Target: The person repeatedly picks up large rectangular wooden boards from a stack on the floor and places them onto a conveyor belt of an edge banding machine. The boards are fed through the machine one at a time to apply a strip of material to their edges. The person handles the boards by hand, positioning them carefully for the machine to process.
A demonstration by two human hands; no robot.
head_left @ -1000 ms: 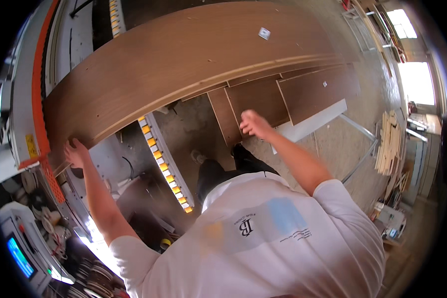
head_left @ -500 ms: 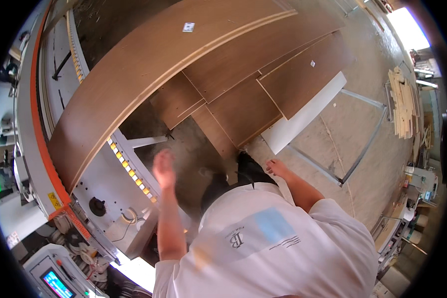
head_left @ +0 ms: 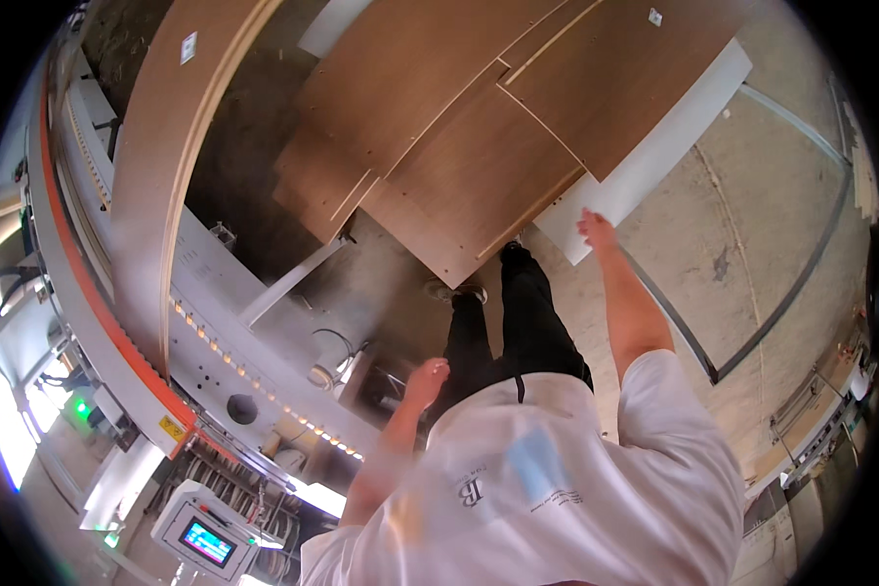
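My left hand (head_left: 427, 382) is near my left hip, beside the machine bed. It holds nothing, and its fingers are loosely curled. Farther forward, my right hand (head_left: 597, 231) hangs in the air over the white panel (head_left: 645, 161), fingers slightly bent and a little apart, also without anything in it. Brown wood panels (head_left: 479, 176) lie overlapping ahead of my feet, on top of part of the white panel. To the left, a long brown board (head_left: 156, 156) with a pale edge rests on the machine.
The machine (head_left: 93, 283) with an orange rail runs along my left. Its control box (head_left: 210, 537) with a lit screen stands at the lower left. A light metal bar (head_left: 298, 281) reaches from the bed towards the panels. A grey rectangular frame (head_left: 772, 313) lies on the floor at right.
My view has turned and moved closer to the panels. My left hand has dropped back towards my hip, while my right hand has swung forward over the white panel.
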